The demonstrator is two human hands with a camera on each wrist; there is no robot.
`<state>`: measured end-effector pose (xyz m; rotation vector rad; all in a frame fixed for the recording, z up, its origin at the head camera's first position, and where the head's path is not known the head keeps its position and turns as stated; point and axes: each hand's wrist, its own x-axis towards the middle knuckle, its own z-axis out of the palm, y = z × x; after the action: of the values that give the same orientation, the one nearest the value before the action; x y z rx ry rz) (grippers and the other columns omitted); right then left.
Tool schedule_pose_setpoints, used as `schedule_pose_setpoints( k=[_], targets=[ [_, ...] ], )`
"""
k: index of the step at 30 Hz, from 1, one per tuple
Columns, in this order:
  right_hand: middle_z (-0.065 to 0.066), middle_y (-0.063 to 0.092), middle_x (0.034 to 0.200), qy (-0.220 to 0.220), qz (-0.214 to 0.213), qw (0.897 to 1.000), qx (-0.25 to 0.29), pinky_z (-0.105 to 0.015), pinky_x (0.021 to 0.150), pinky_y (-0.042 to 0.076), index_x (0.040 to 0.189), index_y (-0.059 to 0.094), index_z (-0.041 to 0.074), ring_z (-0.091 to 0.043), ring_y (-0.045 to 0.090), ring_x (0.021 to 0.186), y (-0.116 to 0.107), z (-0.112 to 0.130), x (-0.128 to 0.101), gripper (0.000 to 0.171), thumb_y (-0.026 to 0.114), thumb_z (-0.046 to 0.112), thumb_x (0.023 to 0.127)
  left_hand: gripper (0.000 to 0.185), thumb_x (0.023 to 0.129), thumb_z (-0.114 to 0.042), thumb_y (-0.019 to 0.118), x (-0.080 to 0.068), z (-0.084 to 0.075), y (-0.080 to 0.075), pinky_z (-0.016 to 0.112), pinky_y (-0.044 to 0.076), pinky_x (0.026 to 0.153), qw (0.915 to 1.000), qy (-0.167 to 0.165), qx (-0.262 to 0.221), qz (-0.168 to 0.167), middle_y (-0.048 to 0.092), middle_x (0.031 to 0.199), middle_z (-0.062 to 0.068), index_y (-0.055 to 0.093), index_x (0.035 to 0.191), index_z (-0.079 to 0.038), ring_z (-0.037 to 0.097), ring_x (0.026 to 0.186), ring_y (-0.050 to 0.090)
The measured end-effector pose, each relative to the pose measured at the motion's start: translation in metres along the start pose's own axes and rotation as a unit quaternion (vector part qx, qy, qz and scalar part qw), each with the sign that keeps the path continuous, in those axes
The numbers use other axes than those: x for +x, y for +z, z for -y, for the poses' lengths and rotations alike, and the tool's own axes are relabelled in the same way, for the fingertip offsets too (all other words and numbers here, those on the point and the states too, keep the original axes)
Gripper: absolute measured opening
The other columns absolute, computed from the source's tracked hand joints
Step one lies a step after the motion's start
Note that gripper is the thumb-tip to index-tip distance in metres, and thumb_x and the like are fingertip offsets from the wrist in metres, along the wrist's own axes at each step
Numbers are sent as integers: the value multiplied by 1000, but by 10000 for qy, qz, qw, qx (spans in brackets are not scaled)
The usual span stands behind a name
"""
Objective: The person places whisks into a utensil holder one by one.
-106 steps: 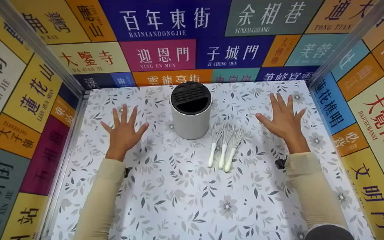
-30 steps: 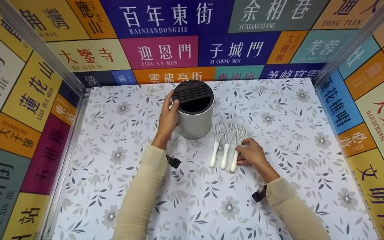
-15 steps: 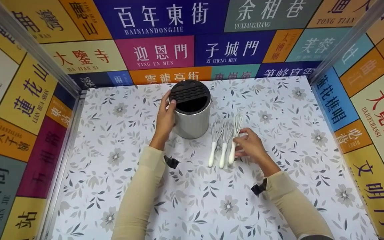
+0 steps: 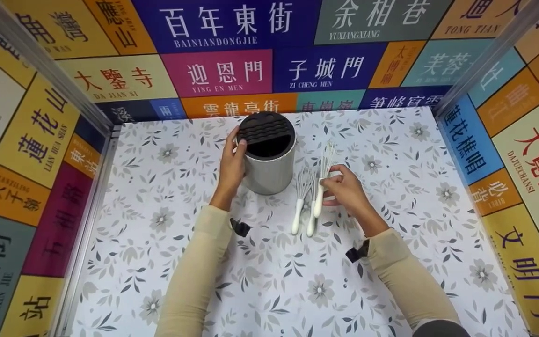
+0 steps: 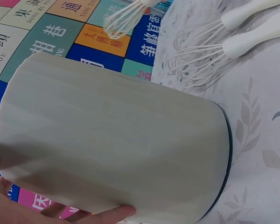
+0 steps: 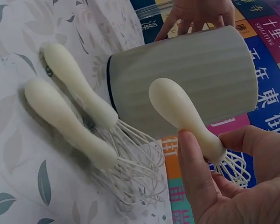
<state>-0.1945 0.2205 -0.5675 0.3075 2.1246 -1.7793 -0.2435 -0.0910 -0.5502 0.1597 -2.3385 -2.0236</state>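
A grey utensil holder (image 4: pixel 269 175) with a black, part-open lid stands upright on the table. My left hand (image 4: pixel 232 168) holds its left side, thumb near the rim; some of those fingers are hidden behind it. With thumb and fingers, my right hand (image 4: pixel 348 189) pinches a white whisk (image 4: pixel 319 199) near the top of its handle, wires pointing up and away. The right wrist view shows this whisk's handle (image 6: pixel 177 105) raised off the table. Two more whisks lie side by side below it, a left one (image 4: pixel 297 217) and a middle one (image 4: pixel 311 227), partly covered in the head view.
A white tabletop (image 4: pixel 269 290) with a leaf and flower print lies under everything. Panels with coloured sign blocks (image 4: pixel 225 72) enclose the back and both sides. Black straps (image 4: pixel 357 252) sit at both wrists.
My hands came in from lying spread on the table. The left took hold of the utensil holder. The right gripped the rightmost whisk and lifted it up and leftward, toward the holder.
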Motion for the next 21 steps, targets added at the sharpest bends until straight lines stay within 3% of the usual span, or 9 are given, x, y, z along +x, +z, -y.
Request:
schedule_pose_setpoints(
  k=[10, 21],
  targets=[
    [-11, 63, 107, -486, 25, 9988, -75, -45, 70, 63, 143, 43, 11, -28, 75, 88, 11, 35, 1, 54, 67, 26, 96, 51, 107, -50, 45, 0, -1, 1, 45, 27, 125, 9999, -30, 90, -73, 36, 165, -6, 37, 156, -42, 15, 152, 32],
    [-11, 63, 107, -1003, 33, 9949, 132, -46, 65, 63, 136, 47, 16, -29, 74, 84, 27, 69, 1, 48, 71, 21, 95, 52, 108, -43, 45, 3, 0, 1, 43, 25, 126, 9999, 101, -105, 13, 33, 166, -3, 36, 159, -34, 15, 154, 28]
  ],
)
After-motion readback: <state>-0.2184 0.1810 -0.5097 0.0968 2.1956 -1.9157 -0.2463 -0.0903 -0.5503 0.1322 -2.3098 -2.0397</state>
